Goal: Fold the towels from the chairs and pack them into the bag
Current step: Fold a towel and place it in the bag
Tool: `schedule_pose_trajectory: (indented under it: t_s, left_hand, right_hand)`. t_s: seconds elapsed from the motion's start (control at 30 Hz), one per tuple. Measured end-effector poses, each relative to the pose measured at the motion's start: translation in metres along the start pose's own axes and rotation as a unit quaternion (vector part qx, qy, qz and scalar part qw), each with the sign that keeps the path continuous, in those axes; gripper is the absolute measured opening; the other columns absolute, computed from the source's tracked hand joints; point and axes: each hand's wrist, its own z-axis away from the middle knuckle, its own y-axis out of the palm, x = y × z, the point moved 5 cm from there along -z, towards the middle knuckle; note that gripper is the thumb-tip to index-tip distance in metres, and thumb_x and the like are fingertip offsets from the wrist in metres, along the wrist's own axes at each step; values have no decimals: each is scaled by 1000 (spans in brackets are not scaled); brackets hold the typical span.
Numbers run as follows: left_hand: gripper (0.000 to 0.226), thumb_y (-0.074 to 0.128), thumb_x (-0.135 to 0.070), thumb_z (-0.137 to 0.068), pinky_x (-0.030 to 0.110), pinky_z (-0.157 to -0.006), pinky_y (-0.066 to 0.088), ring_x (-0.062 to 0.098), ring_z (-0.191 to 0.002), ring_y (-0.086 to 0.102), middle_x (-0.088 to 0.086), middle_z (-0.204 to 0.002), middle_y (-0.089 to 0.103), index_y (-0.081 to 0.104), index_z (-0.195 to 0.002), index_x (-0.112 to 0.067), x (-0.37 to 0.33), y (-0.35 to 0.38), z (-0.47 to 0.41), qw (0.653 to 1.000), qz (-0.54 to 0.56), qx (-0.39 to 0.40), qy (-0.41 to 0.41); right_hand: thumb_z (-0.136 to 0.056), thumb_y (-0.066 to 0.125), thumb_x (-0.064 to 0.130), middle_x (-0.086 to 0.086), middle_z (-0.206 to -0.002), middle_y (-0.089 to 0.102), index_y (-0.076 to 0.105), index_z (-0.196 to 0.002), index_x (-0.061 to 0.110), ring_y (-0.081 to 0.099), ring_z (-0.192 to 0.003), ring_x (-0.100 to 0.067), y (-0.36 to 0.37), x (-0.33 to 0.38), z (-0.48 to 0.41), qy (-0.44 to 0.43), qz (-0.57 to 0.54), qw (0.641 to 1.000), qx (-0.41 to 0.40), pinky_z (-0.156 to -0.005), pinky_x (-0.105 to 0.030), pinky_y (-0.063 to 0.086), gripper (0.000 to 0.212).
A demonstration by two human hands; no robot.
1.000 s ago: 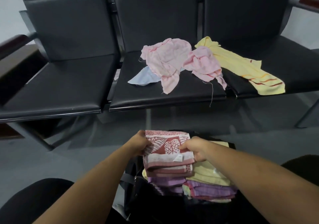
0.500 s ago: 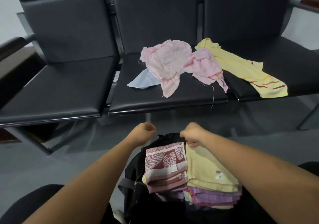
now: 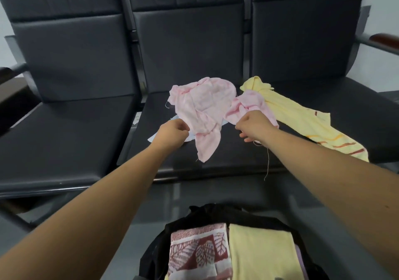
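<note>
Left hand: curled at the big pink towel's 8 o'clock edge; fingertips were hidden, so I could not tell if it gripped anything.
Right hand: curled over the small pink towel; any grip was unclear.
Blue towel: mostly buried under the big pink one.
Yellow towel: draped toward 4 o'clock across the seat gap.
Bag: at 6 o'clock, cut off below, holding a folded leaf-print towel beside a folded yellow one.
</note>
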Motion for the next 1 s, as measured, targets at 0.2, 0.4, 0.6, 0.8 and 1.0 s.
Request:
schedule_pose_trajectory:
  t_s: [0.2, 0.4, 0.6, 0.8, 1.0]
  left_hand:
    - [53, 72, -34, -90, 35, -106, 39, 24, -132, 46, 5, -141, 50, 56, -140, -25, 12, 36, -66, 996, -60, 14, 57]
    - [22, 65, -32, -89, 28, -83, 35, 29, -111, 56, 8, -111, 64, 73, -102, -16, 28, 56, -104, 986, -125, -10, 110]
    - [18, 52, -32, -104, 40, -78, 50, 22, -75, 61, -1, -82, 71, 55, -91, -20, -11, -4, -83, 965, 232, -58, 106]
    - [15, 50, -30, -107, 32, -67, 45, 7, -63, 52, -16, -71, 61, 55, -94, -23, -72, -71, -43, 945, 262, -69, 182]
    - [18, 52, -38, -102, 44, -74, 42, 27, -76, 57, 14, -85, 64, 57, -90, -26, -117, -115, 23, 930, 291, 16, 225]
  right_hand:
    - [-92, 65, 23, -10, -105, 66, 63, -115, 9, 64, -96, -29, 21, 16, -55, -115, 138, 984, -14, -82, -37, 54, 28]
    - [-94, 65, 24, -13, -143, 51, 38, -154, 16, 56, -121, -27, 66, 9, -84, -161, 168, 970, 66, -83, -29, 39, 66]
    - [-98, 66, 39, -2, -133, 54, 35, -156, 33, 55, -120, -22, 55, 21, -69, -222, 120, 966, 62, -87, -26, 41, 67]
    - [-100, 64, 24, 4, -115, 72, 75, -113, 23, 72, -93, -19, 23, 81, -14, -290, -11, 957, 29, -71, -21, 53, 17]
    - [-92, 75, 33, 12, -130, 55, 51, -139, 46, 74, -84, -13, -23, 135, 76, -336, -84, 934, 91, -67, -24, 59, 55]
